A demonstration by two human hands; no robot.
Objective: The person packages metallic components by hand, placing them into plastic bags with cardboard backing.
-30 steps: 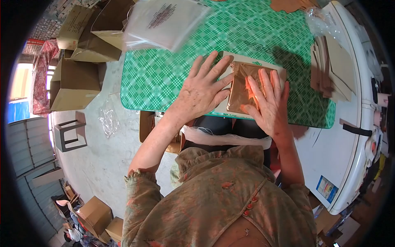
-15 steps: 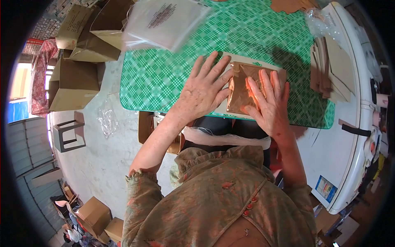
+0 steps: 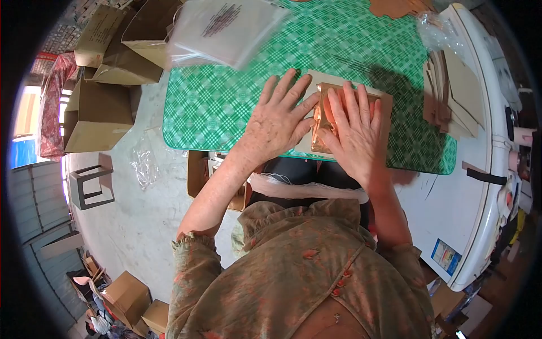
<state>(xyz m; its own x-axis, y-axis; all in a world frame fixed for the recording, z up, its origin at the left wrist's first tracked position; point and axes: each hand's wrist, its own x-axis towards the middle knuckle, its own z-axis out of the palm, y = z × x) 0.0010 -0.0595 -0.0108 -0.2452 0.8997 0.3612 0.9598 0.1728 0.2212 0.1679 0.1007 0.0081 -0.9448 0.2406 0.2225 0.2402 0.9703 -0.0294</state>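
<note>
A shiny brown item in clear film (image 3: 322,135) lies on a beige card (image 3: 387,113) at the front edge of the green checked table. My right hand (image 3: 355,133) rests flat on the brown item, its fingers stretched out and covering much of it. Just left of the card is my left hand (image 3: 276,121), palm down with fingers spread, its thumb and index fingertip at the item's left edge. Neither hand grips anything.
Clear plastic bags (image 3: 226,28) lie at the table's back left. Brown and beige sheets (image 3: 451,96) are stacked on the right. Open cardboard boxes (image 3: 101,118) stand at the left, with a small grey stool frame (image 3: 92,183) below them.
My right hand has slid left and slightly up across the brown item, and its fingers are closer together. My left hand has barely moved.
</note>
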